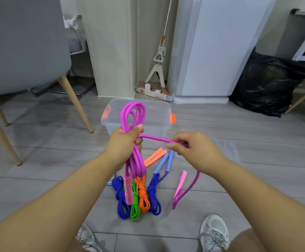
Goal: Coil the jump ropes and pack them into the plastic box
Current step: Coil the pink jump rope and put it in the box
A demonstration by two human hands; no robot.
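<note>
1. We are seeing the left hand [124,144] gripping a bundle of magenta jump rope [134,113] in mid-air. Its fingers and thumb are curling tightly round the gathered strands, with loops standing up above the fist and hanging below it.
2. One pink handle [127,188] of this rope is dangling under the left hand, in front of the ropes on the floor [38,151].
3. We are seeing the right hand [193,151] pinching a single strand of the same rope between thumb and curled fingers. The strand is stretching taut sideways from the left fist.
4. Below the right hand the rope's tail is dropping and looping. It seems to be ending at the second pink handle [181,180], though the join is blurring there.
5. The clear plastic box [155,131] is sitting open on the floor just behind the hands, with orange latches [172,118] at its two ends. The raised loops are overlapping it in our view.
6. A clear lid [228,150] is lying on the floor right of the box.
7. Four coiled ropes are lying side by side near the shoes [214,231]: a blue rope [119,197], a green rope [134,206], an orange rope [143,199] and a second blue rope [154,197].
8. A grey chair [20,42] is standing on the left, a mop [159,70] is leaning behind the box, and a black bag [264,84] is slumping on the right.
</note>
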